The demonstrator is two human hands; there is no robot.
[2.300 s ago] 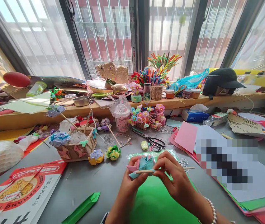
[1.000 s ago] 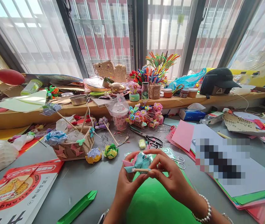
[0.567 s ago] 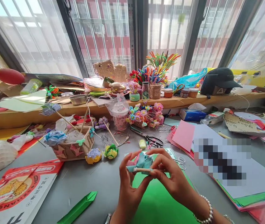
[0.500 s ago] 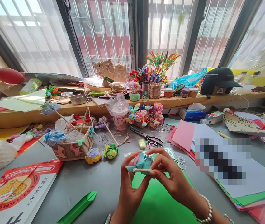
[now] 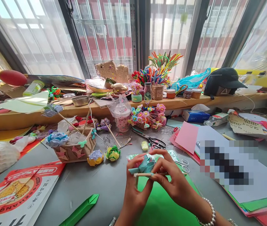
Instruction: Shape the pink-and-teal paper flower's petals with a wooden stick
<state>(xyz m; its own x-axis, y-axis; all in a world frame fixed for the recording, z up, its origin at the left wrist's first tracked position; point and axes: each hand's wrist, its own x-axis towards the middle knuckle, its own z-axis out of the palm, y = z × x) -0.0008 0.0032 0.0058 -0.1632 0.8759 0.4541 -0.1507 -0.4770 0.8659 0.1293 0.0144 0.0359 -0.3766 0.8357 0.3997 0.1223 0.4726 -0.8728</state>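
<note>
At the near edge of the table (image 5: 105,185) my left hand (image 5: 135,191) and right hand (image 5: 173,185) meet above a green sheet (image 5: 161,207), both closed on a folded paper flower (image 5: 145,164) of blue and pink. My right fingers also pinch a thin wooden stick (image 5: 145,174) lying across the flower's underside. A folded green strip (image 5: 80,212) lies towards the near left corner, beside a red-and-white printed sheet (image 5: 18,194). Further in, small scissors (image 5: 184,164) lie just right of my hands, then a paper stack (image 5: 241,175) towards the right edge. Beyond, larger scissors (image 5: 153,141) rest mid-table, and a woven basket (image 5: 74,150) with paper blooms stands left of centre. A black cap (image 5: 222,81) sits on the far ledge.
</note>
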